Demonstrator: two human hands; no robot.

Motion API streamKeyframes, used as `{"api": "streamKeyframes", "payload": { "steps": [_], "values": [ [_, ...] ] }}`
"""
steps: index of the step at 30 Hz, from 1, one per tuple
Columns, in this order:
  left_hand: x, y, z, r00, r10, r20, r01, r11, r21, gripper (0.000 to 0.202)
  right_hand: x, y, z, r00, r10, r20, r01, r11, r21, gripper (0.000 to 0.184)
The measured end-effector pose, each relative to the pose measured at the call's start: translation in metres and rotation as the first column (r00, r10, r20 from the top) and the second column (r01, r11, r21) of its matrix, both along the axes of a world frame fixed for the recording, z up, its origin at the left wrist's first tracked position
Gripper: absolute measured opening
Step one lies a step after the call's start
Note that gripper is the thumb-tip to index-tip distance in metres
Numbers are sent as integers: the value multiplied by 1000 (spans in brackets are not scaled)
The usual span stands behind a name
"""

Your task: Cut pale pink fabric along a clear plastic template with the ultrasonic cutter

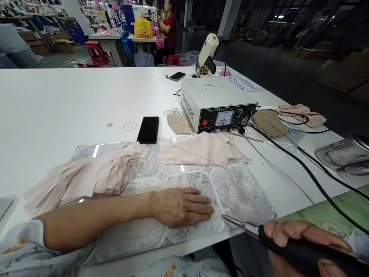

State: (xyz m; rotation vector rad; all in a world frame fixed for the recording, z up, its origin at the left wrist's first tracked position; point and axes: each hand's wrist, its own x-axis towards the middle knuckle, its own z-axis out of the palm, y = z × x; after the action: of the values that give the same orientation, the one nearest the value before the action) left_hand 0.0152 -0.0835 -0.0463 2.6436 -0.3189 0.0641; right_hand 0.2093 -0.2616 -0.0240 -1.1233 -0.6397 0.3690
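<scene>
My left hand lies flat, fingers stretched, on a patterned clear mat. Part of a pale pink fabric piece shows just above the wrist; the hand and forearm hide the rest. My right hand is closed round an ultrasonic hand tool with a black handle and a thin metal tip. That tip points left, close to the left fingertips, over the mat's front part. A fanned stack of pale pink fabric pieces lies left, and another pink fabric pile lies behind the hand.
A grey control box stands behind, its black cable running to the right. Around it are a phone, brown card patterns, a glass jar and a beige-and-black device. People sit at sewing machines beyond.
</scene>
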Motion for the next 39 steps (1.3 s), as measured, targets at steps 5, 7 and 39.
{"api": "streamKeyframes", "payload": {
  "steps": [5,7,39],
  "values": [
    [-1,1,-4,997,-18,73,13,997,70,39,-2,3,5,1000,23,-5,-23,1000,-14,12],
    [-1,1,-4,997,-27,69,21,996,83,40,-2,4,5,999,42,4,-42,999,0,14],
    [-1,0,-5,985,-17,170,11,999,38,36,-3,27,19,989,56,137,-54,998,-17,7]
  ]
}}
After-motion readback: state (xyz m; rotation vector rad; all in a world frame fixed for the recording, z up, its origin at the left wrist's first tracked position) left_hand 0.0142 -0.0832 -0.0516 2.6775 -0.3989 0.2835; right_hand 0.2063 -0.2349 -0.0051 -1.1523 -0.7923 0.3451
